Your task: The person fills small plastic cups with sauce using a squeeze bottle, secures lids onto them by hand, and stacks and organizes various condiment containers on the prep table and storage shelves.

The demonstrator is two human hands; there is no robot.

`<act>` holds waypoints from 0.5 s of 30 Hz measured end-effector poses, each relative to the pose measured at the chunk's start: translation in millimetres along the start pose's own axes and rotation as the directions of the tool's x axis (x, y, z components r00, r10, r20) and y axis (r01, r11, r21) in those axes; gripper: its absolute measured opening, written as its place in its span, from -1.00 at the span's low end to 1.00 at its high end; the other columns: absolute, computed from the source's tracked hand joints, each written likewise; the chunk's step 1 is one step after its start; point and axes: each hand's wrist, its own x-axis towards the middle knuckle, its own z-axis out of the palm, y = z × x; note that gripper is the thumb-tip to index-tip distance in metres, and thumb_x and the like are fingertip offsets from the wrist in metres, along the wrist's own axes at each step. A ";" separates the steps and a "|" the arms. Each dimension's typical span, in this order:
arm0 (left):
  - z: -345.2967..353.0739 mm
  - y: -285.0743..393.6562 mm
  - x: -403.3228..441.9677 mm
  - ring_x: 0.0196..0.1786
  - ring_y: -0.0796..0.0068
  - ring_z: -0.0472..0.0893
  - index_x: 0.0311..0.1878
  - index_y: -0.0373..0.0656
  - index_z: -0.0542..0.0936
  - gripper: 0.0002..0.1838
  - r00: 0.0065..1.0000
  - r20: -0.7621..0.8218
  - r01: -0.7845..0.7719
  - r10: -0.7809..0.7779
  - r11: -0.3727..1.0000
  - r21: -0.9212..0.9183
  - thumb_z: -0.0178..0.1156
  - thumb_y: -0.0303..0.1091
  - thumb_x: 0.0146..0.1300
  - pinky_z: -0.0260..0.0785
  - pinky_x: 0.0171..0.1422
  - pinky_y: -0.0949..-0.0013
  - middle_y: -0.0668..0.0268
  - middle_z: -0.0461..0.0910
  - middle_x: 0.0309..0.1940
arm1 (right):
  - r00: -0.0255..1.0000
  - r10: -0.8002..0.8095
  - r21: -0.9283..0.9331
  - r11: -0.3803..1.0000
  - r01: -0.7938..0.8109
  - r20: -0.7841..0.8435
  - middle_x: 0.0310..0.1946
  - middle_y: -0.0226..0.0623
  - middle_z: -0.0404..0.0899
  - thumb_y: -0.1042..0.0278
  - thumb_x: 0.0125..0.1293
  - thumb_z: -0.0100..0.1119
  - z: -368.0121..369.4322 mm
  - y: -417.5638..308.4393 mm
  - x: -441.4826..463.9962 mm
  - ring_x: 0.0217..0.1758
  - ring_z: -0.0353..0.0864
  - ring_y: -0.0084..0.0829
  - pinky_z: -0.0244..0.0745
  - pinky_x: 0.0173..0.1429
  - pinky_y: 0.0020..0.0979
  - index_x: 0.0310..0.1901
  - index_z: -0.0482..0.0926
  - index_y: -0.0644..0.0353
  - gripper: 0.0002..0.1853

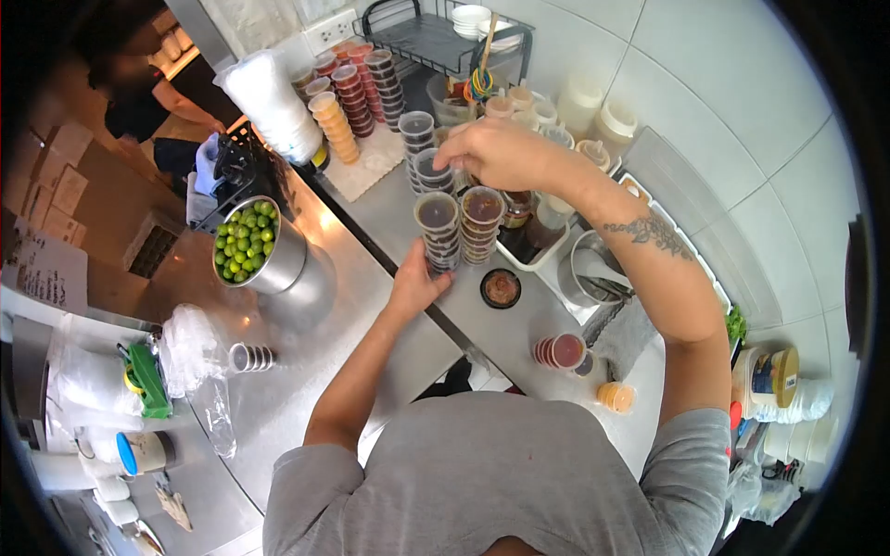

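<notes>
Several stacks of small lidded cups stand on the steel counter in front of me. My left hand is closed around the lower left side of a stack of dark sauce cups. Right beside it stands another stack of dark cups. Over a stack farther back, my right hand reaches down with bent fingers near its top cup; whether the fingertips grip that cup is unclear. A round dark-rimmed container with reddish-brown contents sits just right of the stacks.
A metal pot of green limes lies tilted at left. Orange cups and red cups are stacked behind. Squeeze bottles line the wall. Red cups lie near my body. A co-worker's arm shows at far left.
</notes>
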 end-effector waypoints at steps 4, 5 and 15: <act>2.0 -4.1 -8.4 -0.22 0.24 0.59 0.16 -0.21 0.34 -0.34 1.000 0.006 -0.002 0.002 0.999 -0.041 0.41 -0.39 -0.03 0.47 -0.07 0.26 0.10 0.55 -0.17 | 0.994 0.043 -0.053 0.997 -0.048 -0.105 -0.22 -0.21 0.64 0.55 0.23 0.16 -1.7 23.5 13.6 -0.09 0.63 -0.14 0.53 0.00 -0.20 -0.15 0.66 0.19 -0.82; 2.0 -4.4 -10.4 -0.22 0.24 0.58 0.18 -0.21 0.34 -0.33 1.000 0.017 0.008 -0.007 0.998 -0.063 0.41 -0.40 -0.02 0.47 -0.07 0.27 0.10 0.54 -0.17 | 0.995 0.047 -0.030 0.998 -0.050 -0.083 -0.20 -0.21 0.64 0.54 0.22 0.18 1.8 28.9 15.8 -0.09 0.63 -0.15 0.52 0.00 -0.20 -0.15 0.67 0.18 -0.82; -38.1 -30.6 43.5 -0.12 0.32 0.58 0.26 -0.24 0.37 -0.34 0.993 0.083 0.098 -0.084 0.979 -0.179 0.34 -0.47 0.05 0.44 0.05 0.30 0.12 0.52 0.04 | 0.998 0.040 -0.106 0.994 -0.033 0.057 -0.19 -0.27 0.62 0.49 0.12 0.28 25.0 25.4 31.2 -0.08 0.62 -0.17 0.50 0.01 -0.23 -0.23 0.67 0.21 -0.84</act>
